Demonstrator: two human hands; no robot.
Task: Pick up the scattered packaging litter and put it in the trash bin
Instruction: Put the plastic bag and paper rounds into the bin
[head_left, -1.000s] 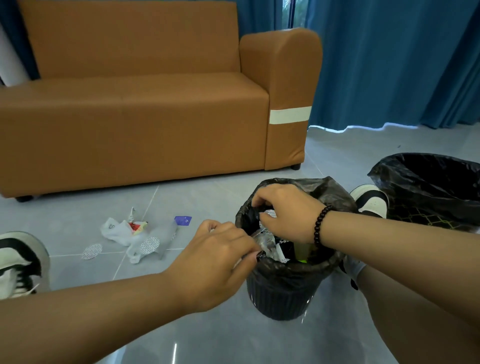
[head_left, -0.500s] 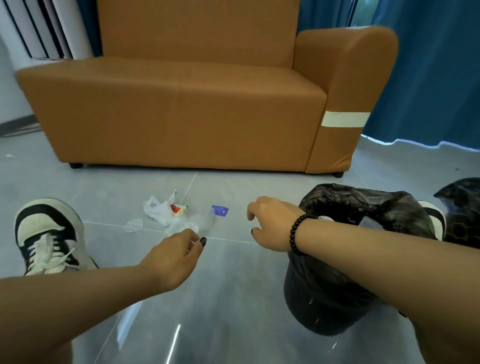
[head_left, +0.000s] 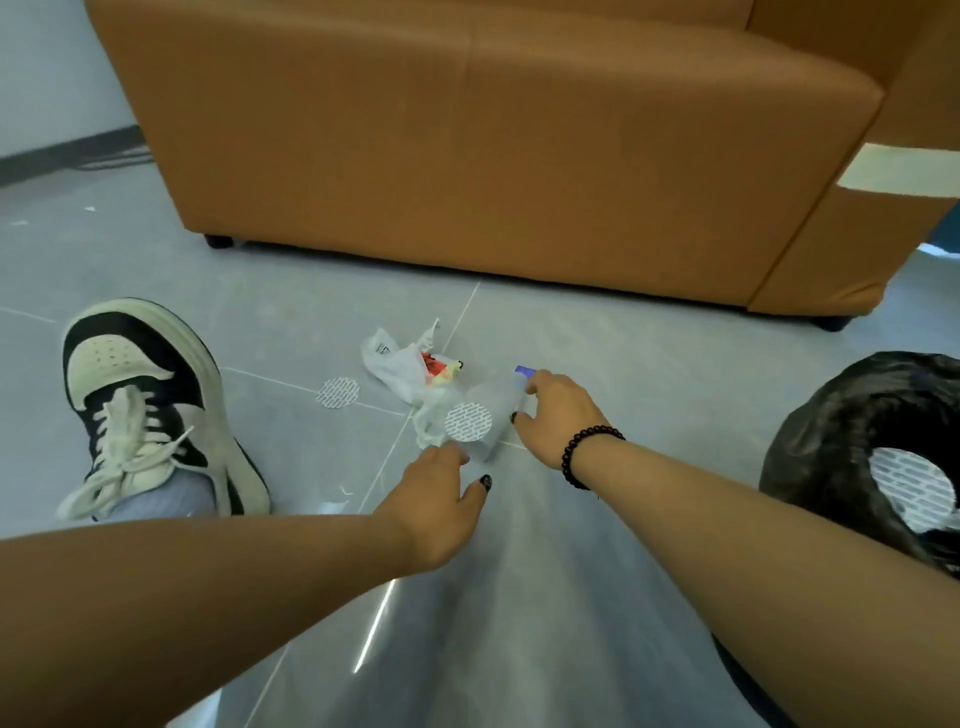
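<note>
An orange sofa (head_left: 467, 156) stands at the back of the grey tiled floor (head_left: 311, 467). A black-lined trash bin (head_left: 852, 441) sits at far right. A sneaker (head_left: 150, 410) rests at left. The right hand (head_left: 558, 415) curls loosely around clear plastic packaging (head_left: 483, 415) on the floor, grip not fully closed. The left hand (head_left: 441, 504) hovers open just beside it. A crumpled white wrapper (head_left: 395, 364) and a round seal (head_left: 337, 393) lie nearby.

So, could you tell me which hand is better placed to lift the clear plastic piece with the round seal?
Right hand: its fingers already curl around the clear plastic piece, nearer the trash bin.
</note>
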